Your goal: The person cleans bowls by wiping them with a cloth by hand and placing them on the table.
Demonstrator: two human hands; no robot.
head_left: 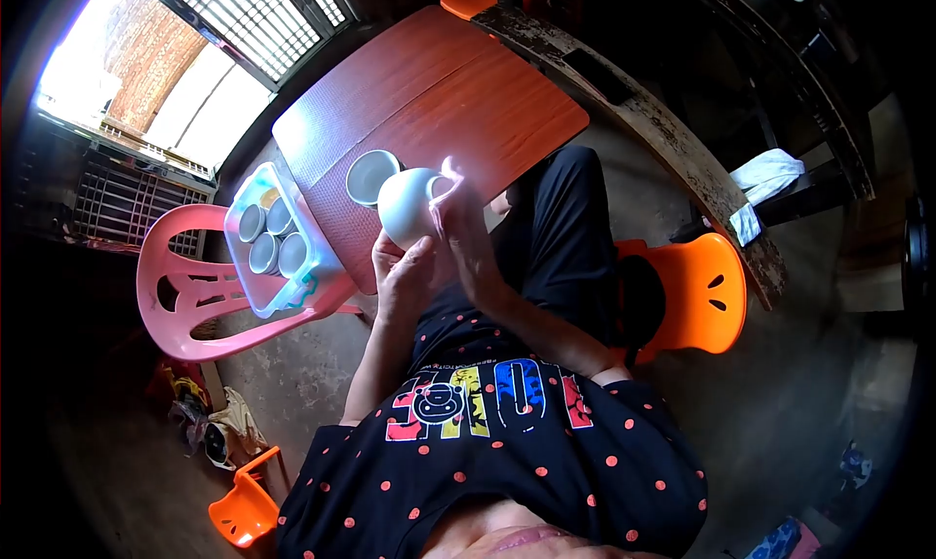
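Observation:
A white bowl (406,208) is held up over the near edge of the red-brown table (429,91), its rounded outside showing. My left hand (405,276) grips it from below, with the thumb against its side. At its right side, my right hand (456,208) presses a pale pinkish cloth (450,181) to the bowl; part of the fingers is hidden. Just behind the bowl, a grey-white bowl (371,177) rests on the table with its round opening or base facing up.
A translucent basket (327,259) holding several small bowls (263,253) stands on a pink chair (200,286) at the left. An orange chair (707,291) is at the right, beside a worn wooden bench (673,154). A small orange chair (244,510) lies lower left.

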